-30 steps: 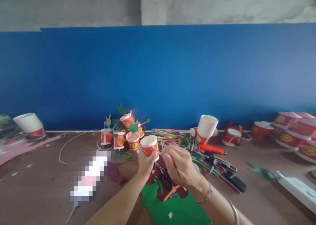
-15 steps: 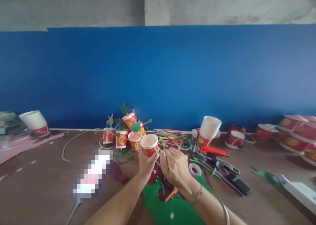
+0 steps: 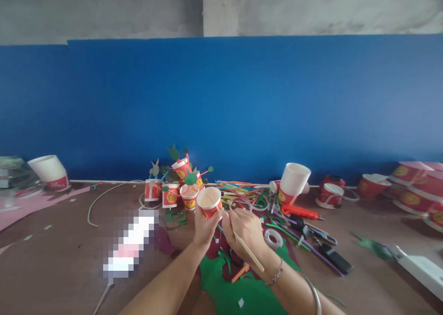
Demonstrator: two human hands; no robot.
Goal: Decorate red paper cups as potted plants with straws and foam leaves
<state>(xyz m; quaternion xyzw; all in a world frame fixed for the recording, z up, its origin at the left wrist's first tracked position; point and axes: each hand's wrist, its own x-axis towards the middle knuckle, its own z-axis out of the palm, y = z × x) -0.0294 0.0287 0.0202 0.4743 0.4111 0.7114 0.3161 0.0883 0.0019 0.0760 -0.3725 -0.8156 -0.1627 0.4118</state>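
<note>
My left hand (image 3: 205, 227) is closed round a red paper cup (image 3: 211, 210) with a white rim, its mouth tilted towards me. A pale line shows inside the cup; I cannot make out what it is. My right hand (image 3: 244, 229) grips a wooden chopstick (image 3: 249, 252), whose blunt end sticks out back over the wrist. The chopstick's front end is hidden by my fingers, close to the cup's right side. Just behind the cup stand several red paper cups (image 3: 189, 199) decorated with straws and green paper cutouts (image 3: 190, 178).
Green paper scraps (image 3: 235, 289) lie under my hands. Coloured straws (image 3: 242, 190), a tape roll (image 3: 273, 238), an orange cutter (image 3: 300, 210) and a black key fob (image 3: 334, 258) are to the right. Stacked white cups (image 3: 295, 179) stand at the back. A blurred-out bright object (image 3: 131, 243) lies left.
The chopstick's back end has shifted slightly left with a small movement of my right hand. My left hand and the cup have hardly moved.
</note>
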